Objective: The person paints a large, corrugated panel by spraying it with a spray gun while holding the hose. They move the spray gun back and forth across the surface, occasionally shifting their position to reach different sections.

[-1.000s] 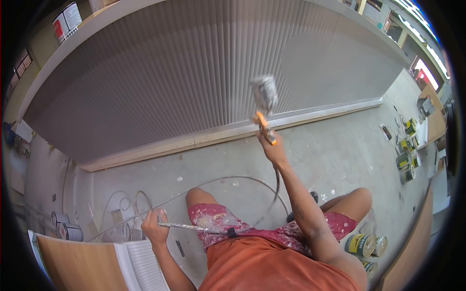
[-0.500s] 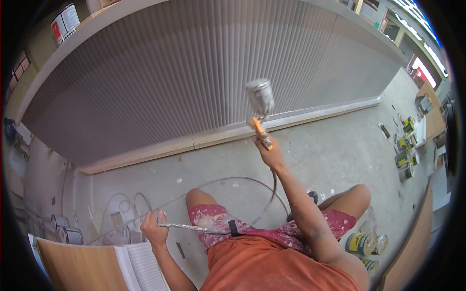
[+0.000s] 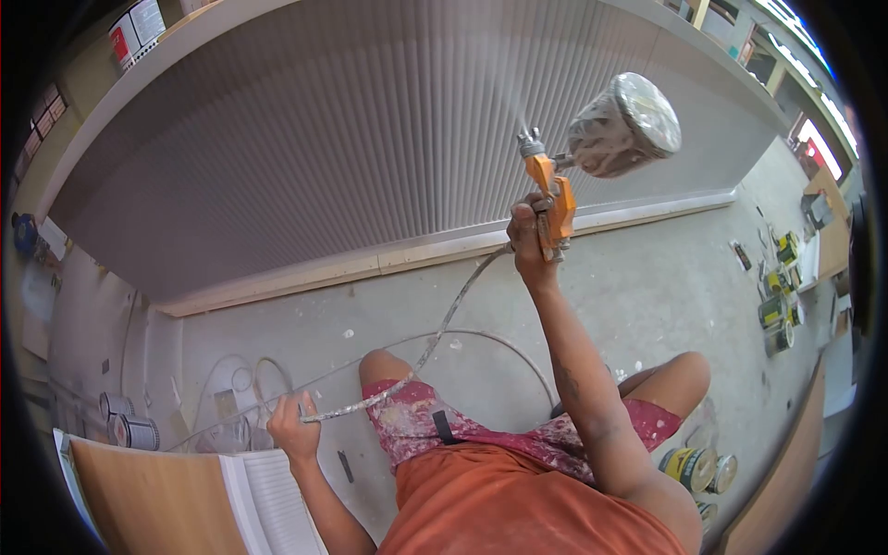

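The orange spray gun (image 3: 560, 208) is gripped in the right hand (image 3: 529, 245), fingers wrapped around its handle; the trigger is partly covered, so how far it is pulled cannot be told. The paint-smeared cup (image 3: 606, 139) has been swung out to the right, and a pale mist (image 3: 507, 88) can now be seen leaving the nozzle (image 3: 529, 141), where none was visible a moment ago; spray is thus being put out toward the grey ribbed panel (image 3: 324, 139). The hose (image 3: 435, 344) has been brought round from beside the forearm into a loose curve, and its lower run is held in the closed left hand (image 3: 291, 427), near the paint-spattered shorts (image 3: 407, 430). The cup is rounded and dull metallic under whitish streaks; the hose is slim, flexible and crusted with specks. Narrow, parallel ribs are shown across the panel (its bowed outline is probably lens distortion), with a pale, straight rail (image 3: 379, 262) set along its base. Smooth grey floor (image 3: 638, 277) is dotted with white splashes. Farther out, a wood-toned board (image 3: 153, 490) is placed beside a white ribbed piece (image 3: 277, 490), and round cans (image 3: 689, 467) are grouped at the right; their contents cannot be made out.
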The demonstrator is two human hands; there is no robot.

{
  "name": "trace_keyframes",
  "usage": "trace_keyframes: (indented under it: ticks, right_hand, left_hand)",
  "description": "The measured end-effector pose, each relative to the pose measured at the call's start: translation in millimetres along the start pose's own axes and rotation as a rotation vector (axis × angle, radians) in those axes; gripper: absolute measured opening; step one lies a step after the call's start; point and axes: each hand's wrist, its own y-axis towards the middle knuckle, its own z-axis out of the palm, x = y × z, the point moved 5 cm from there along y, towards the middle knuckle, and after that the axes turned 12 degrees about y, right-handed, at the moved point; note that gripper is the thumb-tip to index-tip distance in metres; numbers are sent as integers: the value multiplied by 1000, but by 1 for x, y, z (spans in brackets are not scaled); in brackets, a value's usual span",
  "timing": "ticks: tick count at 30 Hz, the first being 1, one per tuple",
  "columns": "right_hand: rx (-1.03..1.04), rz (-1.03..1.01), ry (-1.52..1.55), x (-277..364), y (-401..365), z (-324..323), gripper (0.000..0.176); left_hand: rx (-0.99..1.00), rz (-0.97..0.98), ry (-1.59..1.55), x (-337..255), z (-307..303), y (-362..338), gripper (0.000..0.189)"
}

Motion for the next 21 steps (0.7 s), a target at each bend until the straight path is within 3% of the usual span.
trace_keyframes:
  ticks: [2, 4, 8, 9, 11, 12, 14, 18, 20, 21]
  right_hand:
    - [-27, 5, 117, -3, -4, -4, 17]
    - [56, 39, -181, -18, -16, -14, 18]
    - [159, 396, -543, -64, -58, -36, 29]
    - [161, 401, -545, -65, -63, -38, 29]
    - [208, 651, -695, -75, -75, -42, 29]
    - [210, 650, -692, -80, -77, -42, 29]
    - [147, 427, -547, -82, -71, -41, 25]
    - [65, 359, -375, -37, -28, -13, 22]
    - [60, -30, -113, -8, -8, 1, 24]
    - [63, -32, -112, -4, -3, 4, 24]
  left_hand:
    - [4, -10, 5, 1, -2, 0, 7]
    - [13, -21, 8, 2, -3, 0, 7]
    - [36, 7, -2, 1, 0, 1, 7]
    - [35, 15, 1, 0, 0, 1, 7]
    - [35, 2, -25, 0, 0, 0, 6]
    - [28, -8, -50, 2, 0, 1, 6]
    - [7, 10, -47, 5, 2, 2, 7]
    - [61, 3, -34, 3, 0, 2, 7]
    - [49, -2, -30, 3, -1, 1, 7]
    - [36, -9, -27, 4, 0, 1, 7]
